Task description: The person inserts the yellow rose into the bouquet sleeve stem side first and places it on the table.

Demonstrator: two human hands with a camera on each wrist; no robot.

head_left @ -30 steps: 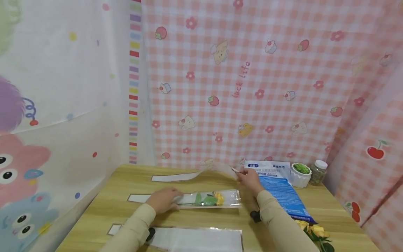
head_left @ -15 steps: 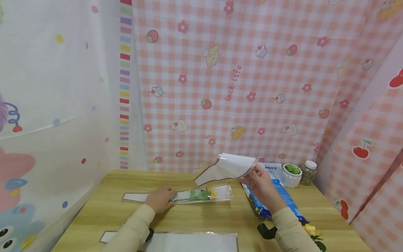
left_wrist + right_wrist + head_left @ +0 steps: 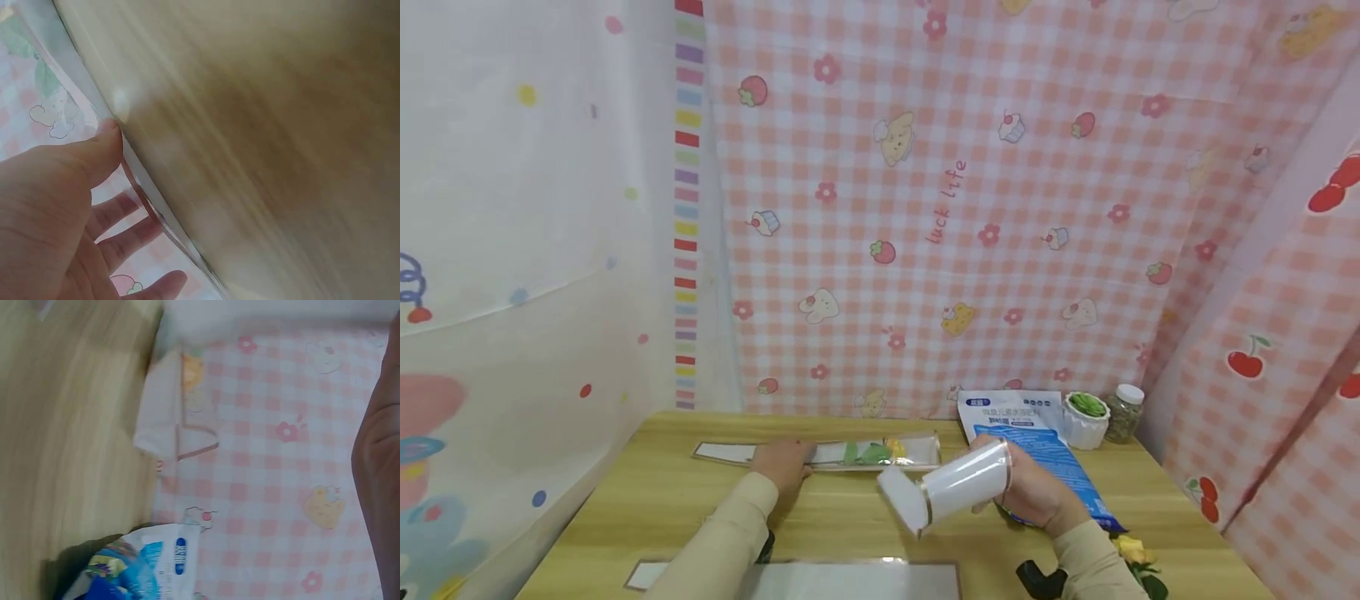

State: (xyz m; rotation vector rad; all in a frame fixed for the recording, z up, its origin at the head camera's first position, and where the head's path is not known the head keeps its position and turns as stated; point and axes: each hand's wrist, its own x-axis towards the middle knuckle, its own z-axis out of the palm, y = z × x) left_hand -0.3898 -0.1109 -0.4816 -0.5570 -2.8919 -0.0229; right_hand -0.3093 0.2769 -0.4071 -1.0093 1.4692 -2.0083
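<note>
A long, clear-fronted flower sleeve (image 3: 925,450) with a white back lies across the table, with a yellow rose (image 3: 895,450) and green leaves inside. My left hand (image 3: 782,465) grips it near its narrow part; in the left wrist view the thumb (image 3: 107,144) lies on one side of its edge and fingers behind. My right hand (image 3: 1037,492) holds up a second white flower sleeve (image 3: 966,482), bent into a curl with its narrow end hanging to the left. In the right wrist view that sleeve is a blurred white band (image 3: 262,314), and the gripping fingertips are out of frame.
Another white sleeve (image 3: 857,582) lies at the table's front edge. On the right are a blue and white bag (image 3: 1052,454), a potted succulent (image 3: 1086,425), a lidded jar (image 3: 1124,414) and yellow roses (image 3: 1133,550). Checked cloth (image 3: 850,292) hangs behind.
My right hand has lifted the empty sleeve off the back of the table and brought it nearer, where it now curls downward. My left hand stays on the rose's sleeve.
</note>
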